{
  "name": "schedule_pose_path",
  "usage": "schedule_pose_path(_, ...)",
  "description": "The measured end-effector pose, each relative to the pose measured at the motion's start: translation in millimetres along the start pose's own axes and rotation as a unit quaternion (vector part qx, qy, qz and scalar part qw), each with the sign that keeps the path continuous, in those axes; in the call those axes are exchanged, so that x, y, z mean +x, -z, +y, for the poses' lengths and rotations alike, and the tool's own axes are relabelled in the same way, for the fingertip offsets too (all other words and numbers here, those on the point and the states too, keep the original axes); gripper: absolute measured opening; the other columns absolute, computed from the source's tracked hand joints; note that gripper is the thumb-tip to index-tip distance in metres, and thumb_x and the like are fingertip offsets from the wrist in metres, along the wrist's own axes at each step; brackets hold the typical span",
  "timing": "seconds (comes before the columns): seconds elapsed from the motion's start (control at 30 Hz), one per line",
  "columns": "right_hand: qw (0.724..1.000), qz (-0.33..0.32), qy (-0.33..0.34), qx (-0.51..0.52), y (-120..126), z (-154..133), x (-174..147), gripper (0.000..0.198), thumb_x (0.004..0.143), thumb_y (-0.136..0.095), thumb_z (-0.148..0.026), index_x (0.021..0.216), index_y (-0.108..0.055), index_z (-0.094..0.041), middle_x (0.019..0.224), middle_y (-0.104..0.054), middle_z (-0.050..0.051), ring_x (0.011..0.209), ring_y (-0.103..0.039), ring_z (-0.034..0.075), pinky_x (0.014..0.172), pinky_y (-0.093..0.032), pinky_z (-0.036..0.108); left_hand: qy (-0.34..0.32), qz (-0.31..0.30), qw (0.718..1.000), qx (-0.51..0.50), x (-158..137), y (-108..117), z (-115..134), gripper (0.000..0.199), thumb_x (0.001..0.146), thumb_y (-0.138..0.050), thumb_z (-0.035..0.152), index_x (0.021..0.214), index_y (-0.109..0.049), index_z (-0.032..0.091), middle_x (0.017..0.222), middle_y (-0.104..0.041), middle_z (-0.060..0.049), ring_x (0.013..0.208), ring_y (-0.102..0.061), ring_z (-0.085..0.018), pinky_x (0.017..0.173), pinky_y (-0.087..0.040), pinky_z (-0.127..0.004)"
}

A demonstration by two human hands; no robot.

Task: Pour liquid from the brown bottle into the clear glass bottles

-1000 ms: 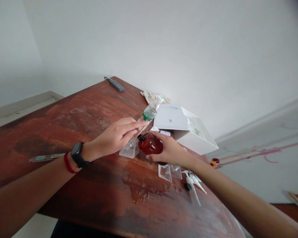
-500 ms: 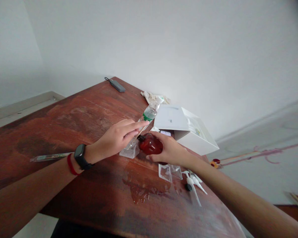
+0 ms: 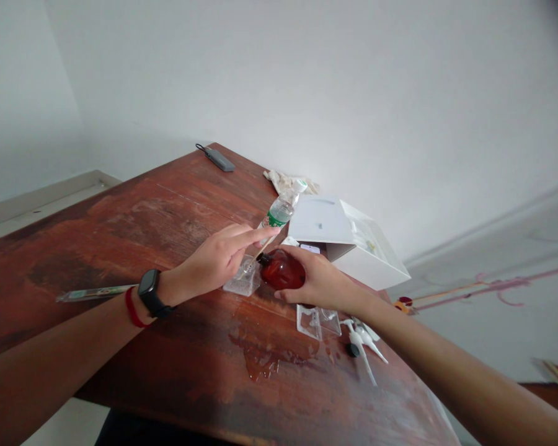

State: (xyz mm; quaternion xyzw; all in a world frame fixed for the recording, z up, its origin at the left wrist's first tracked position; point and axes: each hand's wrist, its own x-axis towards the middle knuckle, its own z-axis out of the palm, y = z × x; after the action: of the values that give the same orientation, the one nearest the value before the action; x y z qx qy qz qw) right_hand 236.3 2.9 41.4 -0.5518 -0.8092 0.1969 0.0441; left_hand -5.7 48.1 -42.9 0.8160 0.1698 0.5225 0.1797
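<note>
My left hand (image 3: pixel 223 251) pinches a thin wooden stick (image 3: pixel 263 249), index finger stretched along it. The stick slants down into a small clear plastic container (image 3: pixel 240 285) on the table. In my right hand (image 3: pixel 318 277) is a rounded amber bottle (image 3: pixel 283 271), tipped on its side with its dark neck pointing left over the container's edge. Whether liquid is flowing from it I cannot tell. Just behind my left fingers stands a clear water bottle (image 3: pixel 281 210) with a green label and a white-green cap.
An open white box (image 3: pixel 372 266) is at the right edge. Nearer lie clear plastic pieces (image 3: pixel 309 323), white pump heads (image 3: pixel 360 337) and a black cap (image 3: pixel 352 350). Spilled liquid (image 3: pixel 260 362) wets the wooden table (image 3: pixel 177 365). A wrapped packet (image 3: pixel 90 293) lies left; a grey device (image 3: pixel 219 160) sits behind.
The left fingers and stick have shifted slightly, showing more of the clear container's top. The amber bottle stays tipped in nearly the same place.
</note>
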Motion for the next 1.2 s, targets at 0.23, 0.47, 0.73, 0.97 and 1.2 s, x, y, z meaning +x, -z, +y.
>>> schedule_pose_path(0.23,1.000,-0.001,0.007,0.000,1.1,1.7,1.0,0.073,0.075,-0.086,-0.033,0.144,-0.063,-0.025,0.123,-0.080,0.009,0.108,-0.076,0.032,0.099,-0.058,0.048,0.006,-0.003,1.000,0.009,-1.0,-0.2,0.5,0.049,0.109,-0.041,0.004,0.149,-0.061,0.024,0.106,-0.072,-0.004,0.096,-0.067,-0.017,0.092,-0.054,-0.031)
schedule_pose_path(0.47,1.000,-0.001,0.001,-0.012,0.0,0.7,1.8,0.075,0.074,-0.087,-0.034,0.144,-0.064,-0.024,0.122,-0.080,0.010,0.106,-0.076,0.032,0.097,-0.058,0.048,0.012,-0.005,1.000,0.026,-0.8,-0.2,1.2,0.043,0.111,-0.044,0.009,0.148,-0.062,0.020,0.108,-0.074,-0.006,0.098,-0.068,-0.018,0.093,-0.055,-0.031)
schedule_pose_path(0.73,1.000,0.001,0.010,-0.028,-0.2,0.6,2.0,0.074,0.074,-0.085,-0.034,0.144,-0.064,-0.024,0.124,-0.079,0.010,0.107,-0.076,0.032,0.097,-0.058,0.048,0.011,-0.003,1.000,0.020,-3.0,-0.1,-1.2,0.049,0.108,-0.043,0.003,0.150,-0.061,0.021,0.113,-0.074,-0.006,0.102,-0.069,-0.019,0.097,-0.055,-0.031)
schedule_pose_path(0.97,0.999,0.001,0.014,-0.034,0.1,1.0,3.0,0.072,0.074,-0.085,-0.037,0.142,-0.066,-0.025,0.125,-0.079,0.011,0.109,-0.075,0.034,0.098,-0.057,0.050,0.006,-0.003,1.000,0.020,-2.3,-0.1,-0.4,0.050,0.107,-0.042,0.002,0.150,-0.061,0.022,0.107,-0.073,-0.005,0.098,-0.068,-0.019,0.095,-0.054,-0.031)
schedule_pose_path(1.2,0.999,-0.002,0.014,-0.036,1.0,-0.4,3.5,0.073,0.073,-0.084,-0.037,0.142,-0.065,-0.025,0.126,-0.079,0.010,0.108,-0.076,0.035,0.098,-0.058,0.051,0.010,-0.009,1.000,0.020,-3.6,0.2,-0.2,0.051,0.107,-0.042,0.003,0.150,-0.060,0.022,0.108,-0.073,-0.006,0.098,-0.068,-0.019,0.094,-0.054,-0.031)
